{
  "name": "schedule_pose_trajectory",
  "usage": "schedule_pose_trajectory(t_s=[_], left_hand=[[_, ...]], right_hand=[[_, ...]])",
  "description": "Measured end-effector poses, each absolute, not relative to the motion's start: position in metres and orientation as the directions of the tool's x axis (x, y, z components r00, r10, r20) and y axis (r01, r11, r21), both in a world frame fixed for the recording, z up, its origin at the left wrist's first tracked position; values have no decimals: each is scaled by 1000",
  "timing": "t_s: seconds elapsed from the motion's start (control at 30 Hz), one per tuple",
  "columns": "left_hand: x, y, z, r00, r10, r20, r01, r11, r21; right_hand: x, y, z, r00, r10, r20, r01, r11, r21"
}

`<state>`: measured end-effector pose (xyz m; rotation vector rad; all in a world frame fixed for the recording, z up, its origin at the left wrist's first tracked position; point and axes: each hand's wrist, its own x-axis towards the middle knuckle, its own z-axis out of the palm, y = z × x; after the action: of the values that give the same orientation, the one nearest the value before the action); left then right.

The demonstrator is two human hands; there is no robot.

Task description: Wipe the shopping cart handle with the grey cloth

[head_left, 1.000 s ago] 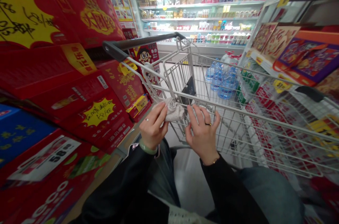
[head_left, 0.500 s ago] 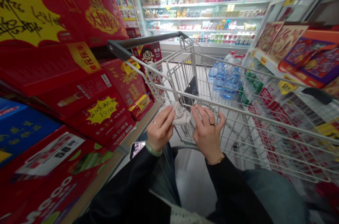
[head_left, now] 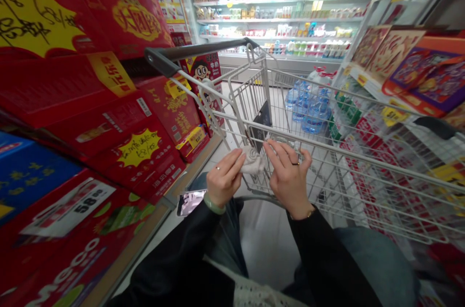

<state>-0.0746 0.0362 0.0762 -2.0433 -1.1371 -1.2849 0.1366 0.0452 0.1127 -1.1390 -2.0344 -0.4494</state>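
Observation:
A crumpled pale grey cloth [head_left: 252, 161] is bunched between my two hands, against the near side of a metal shopping cart [head_left: 308, 145]. Its left end is pinched by my left hand [head_left: 224, 178], which wears a ring and a green bangle. My right hand [head_left: 288, 176], with a dark ring and a thin bracelet, has its fingers curled at the cloth's right end; the fingertips lie close to the cart's wire rail, and its exact hold is partly hidden. A dark plate [head_left: 262, 120] hangs inside the cart just beyond the cloth.
Red gift boxes [head_left: 145, 118] are stacked on the left. Below my left wrist is a phone [head_left: 191, 202] with its screen lit. Large water bottles [head_left: 314, 111] stand behind the cart, bottle packs and boxes [head_left: 428, 72] line the right, and a refrigerated shelf [head_left: 283, 19] spans the back.
Both hands have shifted slightly to the right. The cloth looks more bunched and shows less length between them. More of the phone shows. The cart stays in place.

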Motion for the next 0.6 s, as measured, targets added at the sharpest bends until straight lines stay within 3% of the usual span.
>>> schedule_pose_trajectory(t_s=[0.13, 0.23, 0.47, 0.6], left_hand=[[-82, 43, 115, 51, 271, 961, 876, -475, 88], [-77, 43, 127, 35, 240, 970, 878, -471, 85], [-54, 25, 53, 196, 440, 876, 837, -541, 84], [-62, 29, 61, 181, 414, 892, 842, -534, 77]], right_hand=[[138, 43, 112, -337, 587, 736, 831, 553, -61], [137, 41, 112, -305, 584, 752, 829, 551, -92], [134, 37, 117, -269, 589, 762, 798, 579, -166], [137, 35, 120, -291, 601, 744, 782, 598, -177]])
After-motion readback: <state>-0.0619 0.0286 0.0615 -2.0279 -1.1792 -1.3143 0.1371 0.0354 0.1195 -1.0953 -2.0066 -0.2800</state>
